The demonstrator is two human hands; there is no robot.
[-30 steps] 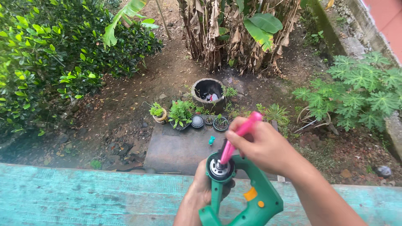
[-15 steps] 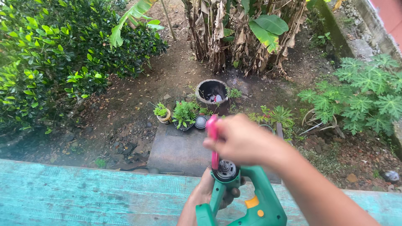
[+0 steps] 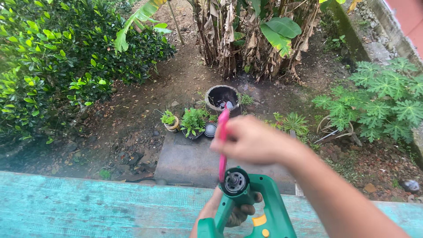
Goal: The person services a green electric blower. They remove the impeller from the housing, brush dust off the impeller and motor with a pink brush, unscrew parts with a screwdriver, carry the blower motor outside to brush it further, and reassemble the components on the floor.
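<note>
- The right hand point(image 3: 251, 140) pinched a pink tool point(image 3: 223, 145) upright, its lower tip at the chuck point(image 3: 235, 181) of a green drill point(image 3: 260, 207).
- The left hand point(image 3: 229, 211) was wrapped around the drill's handle from below, above the turquoise ledge point(image 3: 88, 207).
- The step looked like working the chuck; the next move would call for a steady drill and an aligned tip.
- The garden pots point(image 3: 194, 123) lay far below.
</note>
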